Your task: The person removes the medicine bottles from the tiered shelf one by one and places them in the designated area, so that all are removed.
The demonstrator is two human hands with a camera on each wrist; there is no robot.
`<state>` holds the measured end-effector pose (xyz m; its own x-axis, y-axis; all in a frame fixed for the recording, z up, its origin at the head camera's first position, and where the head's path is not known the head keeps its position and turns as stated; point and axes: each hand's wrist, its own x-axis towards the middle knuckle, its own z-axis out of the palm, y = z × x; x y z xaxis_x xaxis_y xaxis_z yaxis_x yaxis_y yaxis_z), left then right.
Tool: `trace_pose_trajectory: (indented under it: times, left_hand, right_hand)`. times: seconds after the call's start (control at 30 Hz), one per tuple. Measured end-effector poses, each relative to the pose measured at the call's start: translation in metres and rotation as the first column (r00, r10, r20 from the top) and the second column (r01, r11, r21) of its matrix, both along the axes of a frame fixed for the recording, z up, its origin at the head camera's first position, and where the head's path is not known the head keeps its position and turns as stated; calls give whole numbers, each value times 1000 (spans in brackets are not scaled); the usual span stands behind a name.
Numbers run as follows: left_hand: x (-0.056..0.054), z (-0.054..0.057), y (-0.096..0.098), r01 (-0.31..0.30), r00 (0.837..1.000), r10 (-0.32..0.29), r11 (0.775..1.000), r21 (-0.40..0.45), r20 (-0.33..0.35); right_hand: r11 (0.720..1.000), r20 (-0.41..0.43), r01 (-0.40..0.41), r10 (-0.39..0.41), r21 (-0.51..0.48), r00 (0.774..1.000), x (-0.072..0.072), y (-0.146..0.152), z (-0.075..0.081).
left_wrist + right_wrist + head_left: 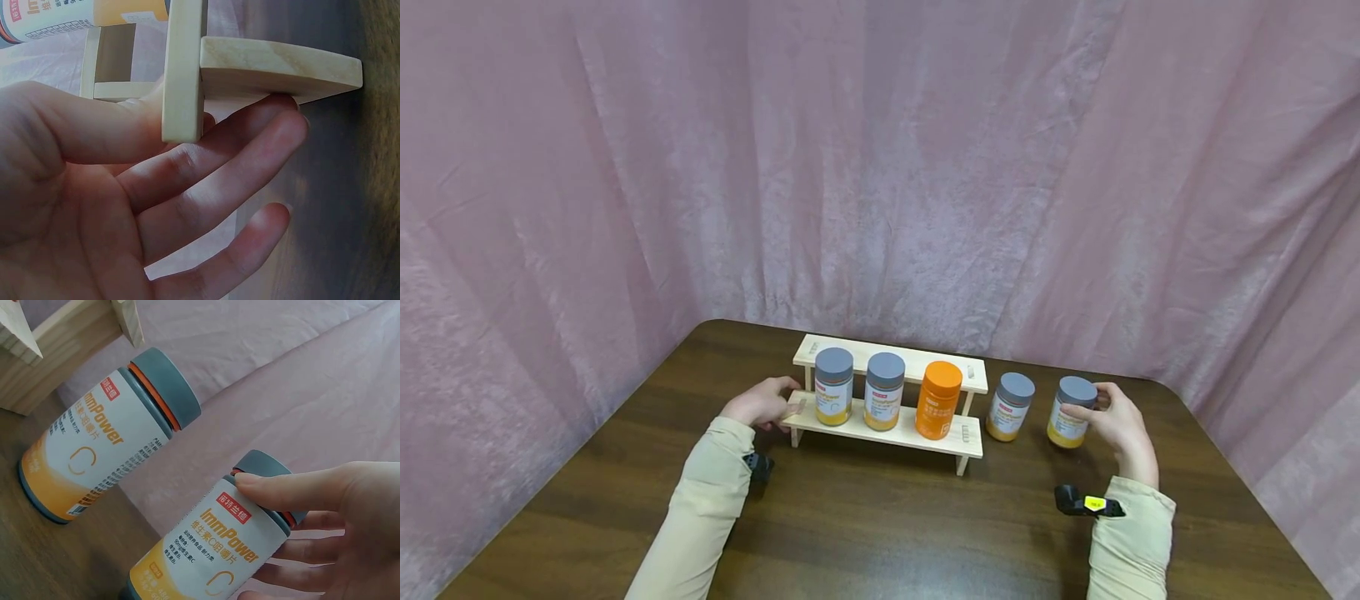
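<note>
A two-tier pale wooden shelf rack (pixel 871 431) stands at the middle of the table. My left hand (pixel 766 404) grips the left end of its lower board, thumb on top and fingers beneath, as the left wrist view shows at the board (pixel 182 75). On that lower tier stand two grey-lidded vitamin jars (pixel 833 387) and one orange jar (pixel 937 402). Right of the rack, my right hand (pixel 1116 425) holds a grey-lidded vitamin jar (pixel 219 540) near its lid, thumb on the label side and fingers behind. Another grey-lidded jar (pixel 94 447) stands upright between it and the rack.
The upper tier (pixel 880 357) of the rack rises behind the jars. A dark brown wooden table (pixel 880 533) lies under everything. Pink curtains (pixel 880 167) hang behind and at both sides. A dark camera (pixel 1078 502) is strapped on the right wrist.
</note>
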<state>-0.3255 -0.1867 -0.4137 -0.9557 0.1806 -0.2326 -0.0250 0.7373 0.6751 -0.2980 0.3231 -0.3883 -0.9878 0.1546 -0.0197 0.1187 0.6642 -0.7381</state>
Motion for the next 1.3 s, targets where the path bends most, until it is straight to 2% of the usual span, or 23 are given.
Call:
trace_pose_trajectory:
  times: [0.37, 0.6, 0.97, 1.3]
  left_hand:
    - [1, 2, 0, -8, 1000, 8, 1000, 6, 6]
    - [0, 1, 1, -9, 1000, 9, 1000, 7, 3]
    - [1, 1, 1, -11, 1000, 11, 1000, 1, 7]
    - [-1, 0, 0, -17, 1000, 17, 1000, 5, 13]
  right_hand:
    - [998, 59, -25, 29, -60, 998, -1, 3, -7]
    - [996, 59, -41, 46, -75, 997, -1, 6, -9]
    - [998, 61, -57, 56, 12, 997, 2, 14, -8]
    - [995, 37, -92, 91, 29, 995, 5, 12, 1]
